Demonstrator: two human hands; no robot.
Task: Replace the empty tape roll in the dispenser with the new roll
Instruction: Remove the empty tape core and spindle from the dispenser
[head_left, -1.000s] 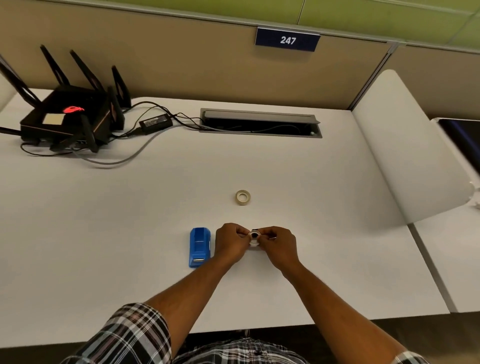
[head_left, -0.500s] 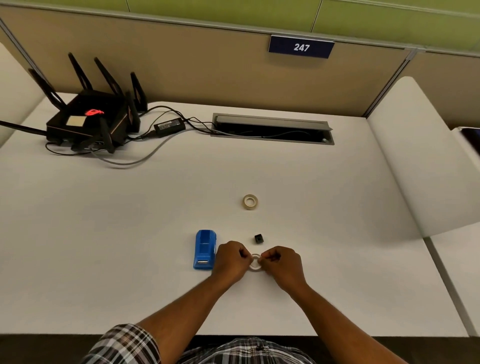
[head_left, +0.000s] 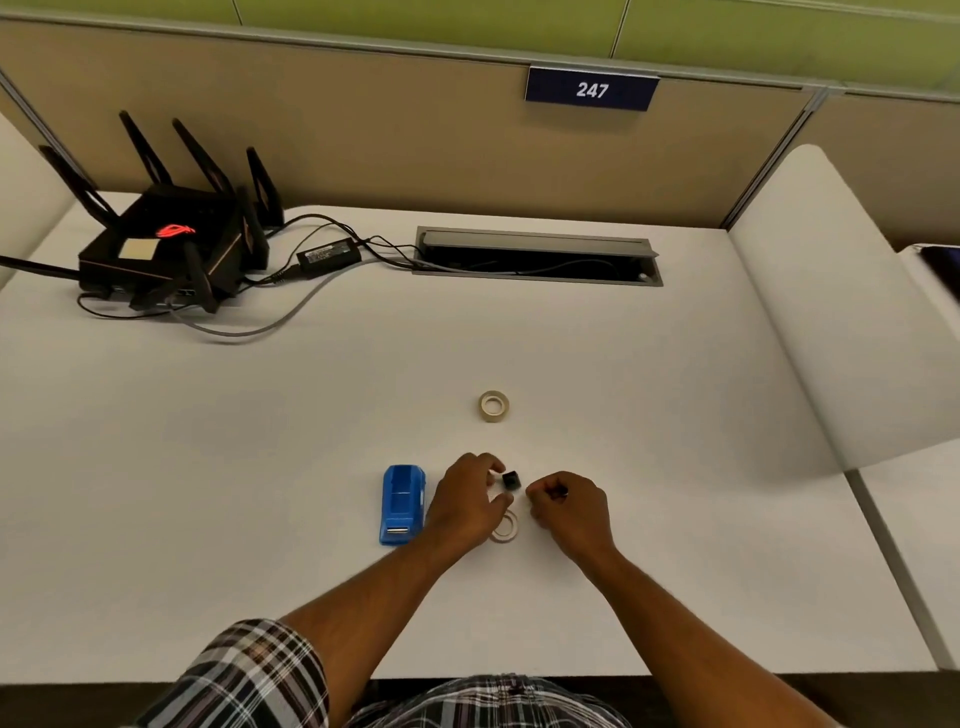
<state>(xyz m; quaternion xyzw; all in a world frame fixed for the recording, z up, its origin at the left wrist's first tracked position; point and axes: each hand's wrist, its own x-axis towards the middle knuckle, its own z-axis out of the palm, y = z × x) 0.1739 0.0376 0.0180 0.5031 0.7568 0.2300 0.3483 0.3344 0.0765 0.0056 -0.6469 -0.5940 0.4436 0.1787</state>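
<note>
Head view shows the left hand (head_left: 467, 496) with its fingers (head_left: 493, 462) spread in a loose pinch around the small black hub (head_left: 511, 479), touching it or just about to; whether they have hold of it I cannot tell. The right hand (head_left: 566, 506) is curled into a loose fist just right of the hub, and nothing shows in it. The empty white core (head_left: 505, 526) lies flat on the desk (head_left: 260, 467) just below the left fingers, between the two hands. The blue dispenser (head_left: 401, 505) rests beside the left hand on its outer side, its bay bare. The new roll (head_left: 493, 405) sits well beyond the fingers, untouched.

The risk, as I judge it, is the hub: it is tiny and dark, a careless pinch could flick it away across the smooth surface, and the empty core close under the fingers could be knocked aside.

The desk is plain white and smooth, with a router (head_left: 166, 244), cables and a cable tray (head_left: 537, 254) at the far side, against a tan partition bearing a numbered sign (head_left: 591, 90).
</note>
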